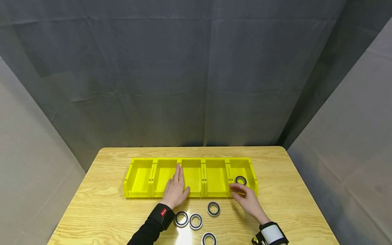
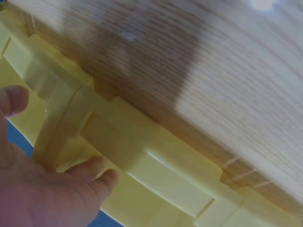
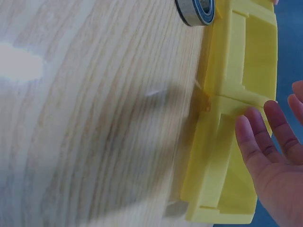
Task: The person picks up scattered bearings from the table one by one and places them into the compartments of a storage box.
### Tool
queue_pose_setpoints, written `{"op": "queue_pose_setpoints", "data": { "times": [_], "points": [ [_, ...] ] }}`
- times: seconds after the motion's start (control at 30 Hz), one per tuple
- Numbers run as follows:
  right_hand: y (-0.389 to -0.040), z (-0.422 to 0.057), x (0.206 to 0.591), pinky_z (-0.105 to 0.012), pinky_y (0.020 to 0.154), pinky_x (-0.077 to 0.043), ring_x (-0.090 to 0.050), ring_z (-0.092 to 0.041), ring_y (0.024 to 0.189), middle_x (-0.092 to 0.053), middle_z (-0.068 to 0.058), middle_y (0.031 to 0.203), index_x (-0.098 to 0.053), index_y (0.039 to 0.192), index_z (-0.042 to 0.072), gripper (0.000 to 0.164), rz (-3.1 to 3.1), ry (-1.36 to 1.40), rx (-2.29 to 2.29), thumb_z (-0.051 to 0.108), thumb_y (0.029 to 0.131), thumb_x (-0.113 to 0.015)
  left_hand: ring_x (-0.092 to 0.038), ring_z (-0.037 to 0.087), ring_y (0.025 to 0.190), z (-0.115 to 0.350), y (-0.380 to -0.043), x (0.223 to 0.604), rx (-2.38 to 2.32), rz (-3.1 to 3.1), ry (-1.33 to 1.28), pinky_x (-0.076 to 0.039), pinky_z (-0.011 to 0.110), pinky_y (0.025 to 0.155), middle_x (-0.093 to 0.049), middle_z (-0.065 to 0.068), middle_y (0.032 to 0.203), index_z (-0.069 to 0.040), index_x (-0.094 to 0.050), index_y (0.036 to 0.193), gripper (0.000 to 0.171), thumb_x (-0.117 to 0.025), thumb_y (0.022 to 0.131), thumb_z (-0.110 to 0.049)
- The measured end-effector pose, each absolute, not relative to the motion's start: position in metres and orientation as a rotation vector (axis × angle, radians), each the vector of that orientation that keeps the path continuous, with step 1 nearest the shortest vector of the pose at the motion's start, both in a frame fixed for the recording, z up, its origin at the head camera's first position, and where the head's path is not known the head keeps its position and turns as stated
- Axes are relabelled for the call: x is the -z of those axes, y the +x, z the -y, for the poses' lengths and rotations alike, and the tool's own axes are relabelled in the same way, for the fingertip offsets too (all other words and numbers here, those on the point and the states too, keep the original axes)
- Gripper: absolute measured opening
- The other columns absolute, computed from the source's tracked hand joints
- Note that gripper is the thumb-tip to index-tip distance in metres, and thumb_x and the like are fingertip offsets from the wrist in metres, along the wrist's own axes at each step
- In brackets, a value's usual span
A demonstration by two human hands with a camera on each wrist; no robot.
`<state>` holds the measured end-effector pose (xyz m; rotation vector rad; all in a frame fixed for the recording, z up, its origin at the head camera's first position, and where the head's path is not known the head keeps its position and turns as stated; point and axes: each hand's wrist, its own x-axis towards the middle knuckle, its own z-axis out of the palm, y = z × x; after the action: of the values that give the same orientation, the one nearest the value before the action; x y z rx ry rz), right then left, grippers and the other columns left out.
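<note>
A row of joined yellow bins stands along the back of the table. My left hand reaches over the front of the bins with fingers straight, at the wall between the second and third bins from the left; the left wrist view shows the palm and thumb on either side of that divider. My right hand hovers at the front rim of the far-right bin, fingers loosely bent, and holds nothing. One ball bearing lies inside that bin, just beyond the right fingers.
Several bearings lie on the wooden table in front of the bins: one bearing near the middle bins, a side-by-side pair by the left wrist, and another bearing at the bottom edge. Grey cloth hangs behind the table.
</note>
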<state>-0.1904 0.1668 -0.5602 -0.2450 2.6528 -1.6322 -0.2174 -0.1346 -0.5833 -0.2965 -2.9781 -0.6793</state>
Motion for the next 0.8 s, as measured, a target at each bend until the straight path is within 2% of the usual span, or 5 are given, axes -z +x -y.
{"op": "queue_pose_setpoints", "data": {
  "times": [0.17,0.3,0.5,0.8],
  "points": [
    [-0.189,-0.171,0.562,-0.027,0.092,-0.057,-0.067,-0.030,0.112,-0.069,-0.019,0.125,-0.068,0.124,0.000,0.031,-2.637,-0.130,1.637,0.002,0.094,-0.066,-0.024,0.050,0.150,0.140,-0.212,0.585,0.762,2.975,-0.306,-0.029,0.064,0.119,-0.007,0.022,0.169,0.004,-0.018,0.159,0.082,-0.063,0.097,-0.027],
    [-0.187,-0.175,0.563,-0.022,0.091,-0.055,-0.066,-0.034,0.115,-0.068,-0.020,0.127,-0.067,0.126,0.000,0.032,-2.644,-0.095,1.650,0.000,0.094,-0.065,-0.014,0.049,0.154,0.147,-0.205,0.586,0.871,2.927,-0.337,-0.021,0.064,0.123,-0.009,0.022,0.169,0.002,-0.018,0.159,0.080,-0.061,0.098,-0.026],
    [-0.182,-0.181,0.565,-0.019,0.089,-0.054,-0.068,-0.031,0.112,-0.069,-0.021,0.125,-0.067,0.126,-0.001,0.032,-2.650,-0.067,1.683,-0.001,0.094,-0.064,-0.010,0.043,0.156,0.159,-0.193,0.580,0.947,2.883,-0.325,-0.017,0.063,0.124,-0.009,0.018,0.170,0.002,-0.017,0.160,0.079,-0.059,0.099,-0.026],
    [-0.175,-0.192,0.569,-0.015,0.087,-0.053,-0.068,-0.024,0.111,-0.068,-0.022,0.127,-0.065,0.128,-0.003,0.033,-2.652,0.013,1.697,0.000,0.095,-0.062,-0.012,0.041,0.156,0.164,-0.176,0.573,0.952,2.822,-0.351,-0.017,0.061,0.124,-0.014,0.017,0.169,0.001,-0.021,0.159,0.078,-0.063,0.098,-0.025]
  ]
}}
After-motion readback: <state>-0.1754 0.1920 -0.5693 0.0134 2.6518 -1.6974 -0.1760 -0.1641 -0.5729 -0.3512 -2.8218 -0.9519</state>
